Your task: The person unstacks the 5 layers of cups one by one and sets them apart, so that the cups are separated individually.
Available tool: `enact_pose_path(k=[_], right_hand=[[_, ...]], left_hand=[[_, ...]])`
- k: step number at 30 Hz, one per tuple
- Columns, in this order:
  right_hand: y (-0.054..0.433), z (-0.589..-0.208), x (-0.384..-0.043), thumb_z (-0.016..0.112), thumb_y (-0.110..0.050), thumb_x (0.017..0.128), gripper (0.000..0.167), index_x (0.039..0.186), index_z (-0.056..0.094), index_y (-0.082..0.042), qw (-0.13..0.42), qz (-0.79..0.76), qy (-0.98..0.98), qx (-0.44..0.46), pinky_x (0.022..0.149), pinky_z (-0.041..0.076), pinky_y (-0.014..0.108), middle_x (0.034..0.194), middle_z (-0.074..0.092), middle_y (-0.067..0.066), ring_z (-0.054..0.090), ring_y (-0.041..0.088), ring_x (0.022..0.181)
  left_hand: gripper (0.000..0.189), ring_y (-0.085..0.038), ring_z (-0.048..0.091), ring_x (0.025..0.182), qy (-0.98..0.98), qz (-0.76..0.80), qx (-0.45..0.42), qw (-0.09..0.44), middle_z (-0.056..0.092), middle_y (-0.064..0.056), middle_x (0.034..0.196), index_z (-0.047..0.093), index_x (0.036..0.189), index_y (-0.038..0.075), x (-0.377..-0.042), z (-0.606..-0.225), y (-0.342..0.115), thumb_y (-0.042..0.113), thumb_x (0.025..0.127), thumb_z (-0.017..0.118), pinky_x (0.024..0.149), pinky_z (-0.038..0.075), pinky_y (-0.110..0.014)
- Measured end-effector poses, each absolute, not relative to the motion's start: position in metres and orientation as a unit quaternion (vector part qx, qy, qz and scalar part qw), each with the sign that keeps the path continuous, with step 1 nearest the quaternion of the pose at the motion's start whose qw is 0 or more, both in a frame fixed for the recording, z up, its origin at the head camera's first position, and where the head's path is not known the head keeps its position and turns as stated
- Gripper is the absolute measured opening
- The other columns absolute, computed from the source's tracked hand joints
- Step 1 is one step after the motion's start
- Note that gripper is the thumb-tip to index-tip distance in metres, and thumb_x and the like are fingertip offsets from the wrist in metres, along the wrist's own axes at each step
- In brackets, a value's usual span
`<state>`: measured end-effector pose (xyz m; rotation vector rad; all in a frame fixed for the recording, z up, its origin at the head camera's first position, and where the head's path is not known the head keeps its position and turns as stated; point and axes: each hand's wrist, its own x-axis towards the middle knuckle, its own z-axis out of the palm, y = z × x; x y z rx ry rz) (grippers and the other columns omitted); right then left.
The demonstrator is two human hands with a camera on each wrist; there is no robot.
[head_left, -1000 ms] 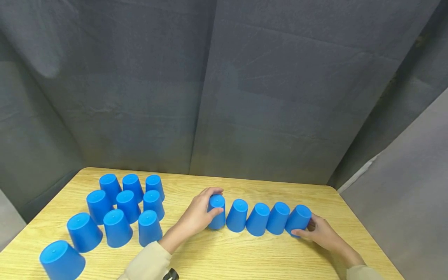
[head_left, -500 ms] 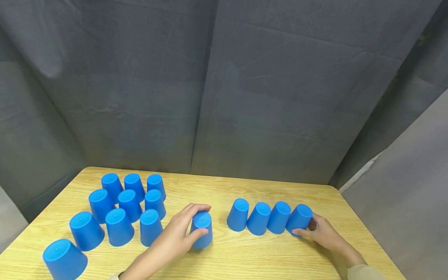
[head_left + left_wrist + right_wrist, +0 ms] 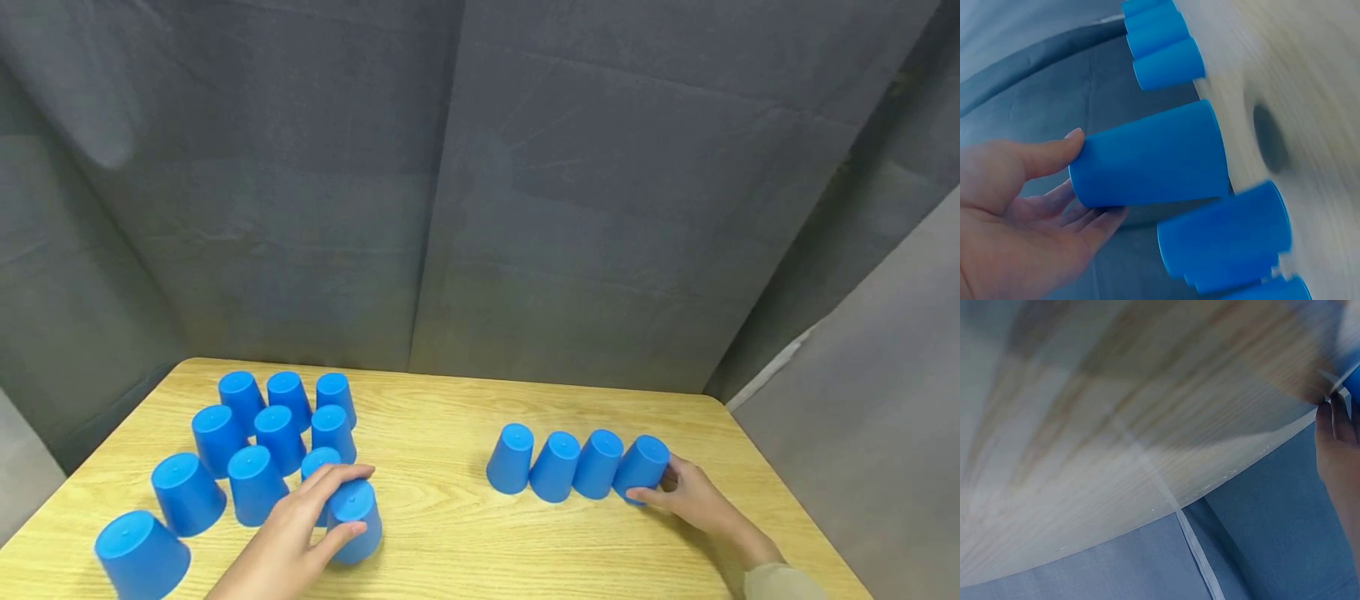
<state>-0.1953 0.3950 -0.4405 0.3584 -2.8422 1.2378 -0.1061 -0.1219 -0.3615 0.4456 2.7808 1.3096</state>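
Note:
My left hand grips an upside-down blue plastic cup between thumb and fingers, near its closed end. In the left wrist view this cup is raised off the table, its shadow lying apart from its rim. It overlaps the front right cup of the left group in the head view. On the right, my right hand holds the end cup of a short row, thumb in front and fingers behind. Only a sliver of that cup appears in the right wrist view.
Several upside-down blue cups stand in rows at the left, with one cup nearest the front left edge. The right row also has a cup at its left end. Dark grey curtains hang behind the wooden table.
My left hand has taken the leftmost cup from the right row and carried it left and nearer, to the left group. My right hand stays on its cup.

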Motion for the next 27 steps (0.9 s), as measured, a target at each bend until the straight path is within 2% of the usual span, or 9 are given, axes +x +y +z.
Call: enact_pose_path(k=[6, 15, 27], right_hand=[[0.394, -0.439, -0.194, 0.08, -0.023, 0.083, 0.071, 0.135, 0.044, 0.01, 0.015, 0.388, -0.914, 0.118, 0.089, 0.053, 0.051, 0.124, 0.058, 0.031, 0.059, 0.047, 0.112], [0.394, -0.438, -0.194, 0.08, -0.023, 0.083, 0.071, 0.135, 0.044, 0.01, 0.021, 0.382, -0.917, 0.117, 0.089, 0.053, 0.051, 0.124, 0.058, 0.031, 0.06, 0.046, 0.111], [0.394, -0.44, -0.196, 0.08, -0.024, 0.084, 0.073, 0.136, 0.043, 0.01, 0.008, 0.388, -0.915, 0.108, 0.089, 0.053, 0.05, 0.125, 0.057, 0.031, 0.059, 0.046, 0.113]], left_hand=[[0.059, -0.045, 0.051, 0.123, 0.915, 0.381, 0.133, -0.002, 0.053, -0.013, 0.138, 0.051, 0.137, 0.015, -0.096, -0.373, -0.157, 0.031, 0.086, 0.076, 0.088, 0.049, -0.062], [0.064, -0.045, 0.058, 0.112, 0.957, 0.274, 0.086, -0.048, 0.057, -0.019, 0.128, 0.049, 0.135, 0.005, -0.093, -0.388, -0.201, 0.03, 0.084, 0.078, 0.081, 0.054, -0.058], [0.065, -0.049, 0.056, 0.109, 0.973, 0.214, 0.07, -0.051, 0.054, -0.025, 0.125, 0.045, 0.134, -0.001, -0.098, -0.399, -0.215, 0.021, 0.083, 0.079, 0.077, 0.056, -0.056]])
